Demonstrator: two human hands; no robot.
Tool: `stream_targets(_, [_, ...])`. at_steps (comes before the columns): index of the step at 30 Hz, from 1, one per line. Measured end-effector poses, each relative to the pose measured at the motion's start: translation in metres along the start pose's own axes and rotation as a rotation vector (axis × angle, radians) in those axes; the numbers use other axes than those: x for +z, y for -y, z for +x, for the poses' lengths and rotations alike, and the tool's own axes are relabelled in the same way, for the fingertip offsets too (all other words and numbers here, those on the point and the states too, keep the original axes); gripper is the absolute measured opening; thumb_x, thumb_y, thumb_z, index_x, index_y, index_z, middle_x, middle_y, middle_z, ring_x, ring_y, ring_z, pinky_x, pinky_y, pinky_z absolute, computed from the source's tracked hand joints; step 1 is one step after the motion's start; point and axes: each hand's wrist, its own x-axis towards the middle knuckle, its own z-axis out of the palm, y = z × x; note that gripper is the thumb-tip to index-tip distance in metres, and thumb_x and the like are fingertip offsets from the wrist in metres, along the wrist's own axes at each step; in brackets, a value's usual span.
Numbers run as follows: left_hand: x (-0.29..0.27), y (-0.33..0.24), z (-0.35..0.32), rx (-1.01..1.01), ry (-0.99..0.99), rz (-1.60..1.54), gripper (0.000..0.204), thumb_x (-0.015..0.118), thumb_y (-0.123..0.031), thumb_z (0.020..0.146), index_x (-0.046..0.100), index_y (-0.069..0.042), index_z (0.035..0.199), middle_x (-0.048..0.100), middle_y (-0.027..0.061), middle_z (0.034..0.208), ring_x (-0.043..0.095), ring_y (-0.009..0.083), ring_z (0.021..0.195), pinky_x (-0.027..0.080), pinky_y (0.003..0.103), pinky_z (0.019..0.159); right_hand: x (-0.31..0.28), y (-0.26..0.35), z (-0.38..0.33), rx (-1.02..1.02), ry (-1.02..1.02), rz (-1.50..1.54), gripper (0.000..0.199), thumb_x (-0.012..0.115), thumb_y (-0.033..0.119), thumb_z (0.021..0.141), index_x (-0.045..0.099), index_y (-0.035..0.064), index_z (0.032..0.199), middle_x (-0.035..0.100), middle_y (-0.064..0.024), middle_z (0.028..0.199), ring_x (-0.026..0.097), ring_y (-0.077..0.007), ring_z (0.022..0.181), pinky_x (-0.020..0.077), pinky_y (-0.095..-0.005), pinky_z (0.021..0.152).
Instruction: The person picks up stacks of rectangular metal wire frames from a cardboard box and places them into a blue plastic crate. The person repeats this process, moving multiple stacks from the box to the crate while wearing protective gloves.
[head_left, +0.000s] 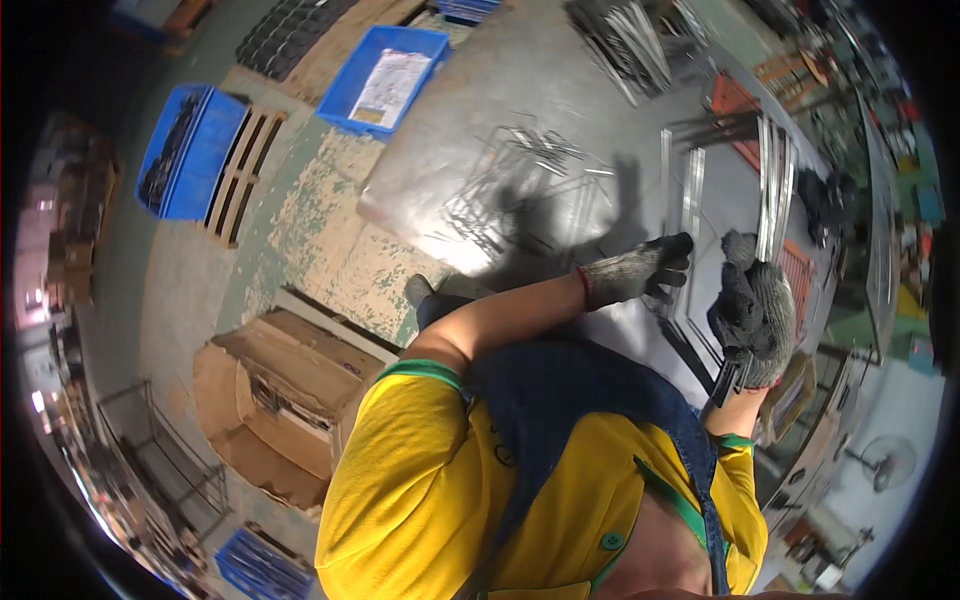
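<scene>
My right hand [758,318], in a grey glove with dark coated fingers, is closed round a bundle of thin metal strips [776,190]. The bundle points away from me, and dark strip ends show below the hand near the wrist. My left hand [638,274], in a matching glove with a red cuff edge, is over the table's near side, its fingers bent but apart. Close to its fingertips lie a few metal strips [692,190] and thin bent rods. Whether its fingertips touch them is hard to see. Left of it, thin bent wire pieces [545,150] lie scattered on the metal table [450,130].
A stack of metal strips [630,50] lies at the table's far side. Orange-red trays [735,97] are at the right. On the left are blue bins [345,80], a wooden pallet [245,160] and an open cardboard box [290,350]. A fan [888,460] stands lower right.
</scene>
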Motion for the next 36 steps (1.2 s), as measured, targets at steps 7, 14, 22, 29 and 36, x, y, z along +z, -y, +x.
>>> stream_targets(7, [-0.060, -0.090, -0.169, 0.538, 0.090, -0.339, 0.043, 0.037, -0.043, 0.094, 0.051, -0.007, 0.114, 0.060, 0.0087, 0.091, 0.060, 0.0205, 0.081, 0.052, 0.038, 0.070, 0.017, 0.172, 0.120, -0.479, -0.221, 0.172, 0.038, 0.058, 0.007, 0.060, 0.062, 0.0085, 0.098, 0.054, -0.0113, 0.080, 0.054, -0.0286, 0.070, 0.0431, -0.0342, 0.061])
stream_targets(14, [-0.115, -0.141, -0.384, 0.664, -0.880, 0.363, 0.047, 0.045, -0.047, 0.089, 0.056, -0.002, 0.100, 0.057, 0.0039, 0.075, 0.054, 0.0140, 0.063, 0.047, 0.027, 0.059, 0.047, 0.364, 0.186, 0.568, 0.800, 1.939, 0.034, 0.056, 0.022, 0.081, 0.055, -0.0009, 0.106, 0.052, -0.0014, 0.077, 0.046, -0.0066, 0.058, 0.0340, -0.0188, 0.045])
stream_targets(22, [-0.216, -0.125, -0.466, 0.560, -0.684, -0.404, 0.045, 0.058, -0.041, 0.082, 0.055, -0.002, 0.103, 0.053, 0.0047, 0.072, 0.053, 0.0162, 0.066, 0.044, 0.028, 0.058, 0.180, 0.458, 0.219, 0.615, 1.648, 2.486, 0.025, 0.042, 0.023, 0.093, 0.049, 0.0016, 0.105, 0.049, 0.0004, 0.061, 0.048, -0.0079, 0.046, 0.0401, -0.0211, 0.035])
stream_targets(29, [-0.279, -0.132, -0.546, 0.360, -1.098, 1.035, 0.045, 0.064, -0.034, 0.074, 0.052, -0.002, 0.104, 0.057, 0.0136, 0.089, 0.056, 0.0267, 0.081, 0.046, 0.035, 0.071, 0.201, 0.490, 0.313, 0.588, 1.218, 2.010, 0.025, 0.043, 0.019, 0.092, 0.050, 0.0008, 0.107, 0.052, 0.0014, 0.064, 0.050, -0.0081, 0.049, 0.0405, -0.0218, 0.040])
stream_targets(36, [-0.347, -0.187, -0.607, -0.155, -1.267, 0.537, 0.034, 0.053, -0.030, 0.082, 0.056, -0.002, 0.101, 0.059, 0.0184, 0.092, 0.058, 0.0282, 0.086, 0.046, 0.035, 0.073, 0.349, 0.457, 0.470, 0.572, 1.092, 1.852, 0.023, 0.046, 0.016, 0.088, 0.059, 0.0068, 0.106, 0.058, 0.0029, 0.078, 0.051, -0.0064, 0.058, 0.0410, -0.0189, 0.047])
